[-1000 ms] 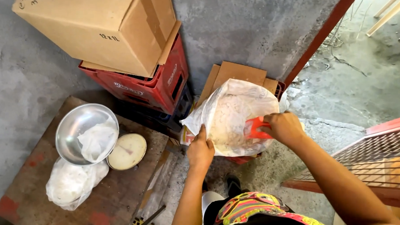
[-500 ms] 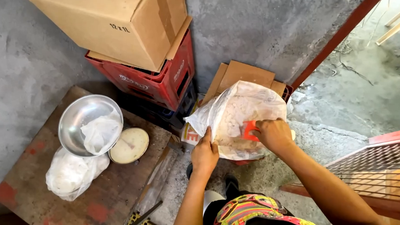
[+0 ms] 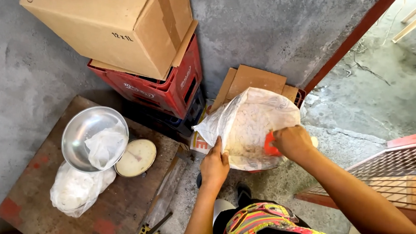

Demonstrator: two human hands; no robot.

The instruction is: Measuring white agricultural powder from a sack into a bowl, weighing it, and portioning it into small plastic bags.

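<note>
Two hands are busy at a large white sack (image 3: 254, 124) that stands on the floor in front of flat cardboard (image 3: 255, 80) and the concrete wall, just right of the red crates (image 3: 170, 88). Its mouth is held open at the near rim by the left hand (image 3: 214, 165), while a red scoop (image 3: 270, 145) is gripped inside it by the clenched right hand (image 3: 292, 141). Scooping appears to be the step in hand; a steady lift out of the sack would be called for, with the metal bowl (image 3: 86, 130) on the desk (image 3: 40, 201) lying well to the left.

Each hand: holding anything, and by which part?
Left hand grips the near rim of the open white sack. Right hand is inside the sack, closed on a red scoop; which part it grips is hidden.
</note>
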